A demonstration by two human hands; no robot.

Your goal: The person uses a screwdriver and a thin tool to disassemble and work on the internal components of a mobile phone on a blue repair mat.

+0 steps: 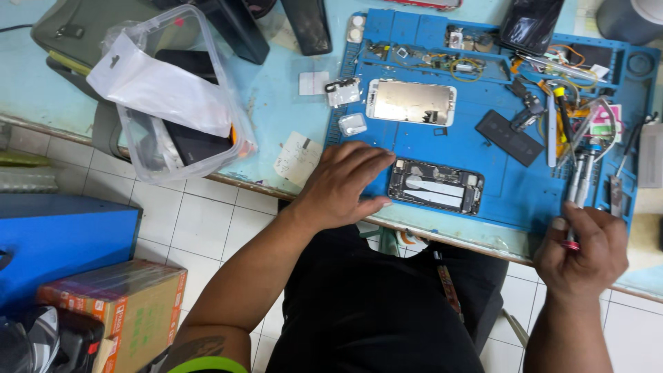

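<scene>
The opened phone body [435,185] lies stripped just right of the flat, empty left hand [342,185], its screen panel [411,102] set beyond, while a screwdriver [577,197] is clasped in the right hand [581,252]; reassembly appears outstanding.

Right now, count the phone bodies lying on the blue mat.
2: the opened phone with its insides showing, beside the left hand, and the silver shell further back on the mat. Others may be hidden among the clutter.

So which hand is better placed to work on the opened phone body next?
Probably the right hand: it grips a screwdriver, tip up, just right of the opened phone body. The left hand lies flat on the blue repair mat at the phone's left end, suited to steadying it.
</scene>
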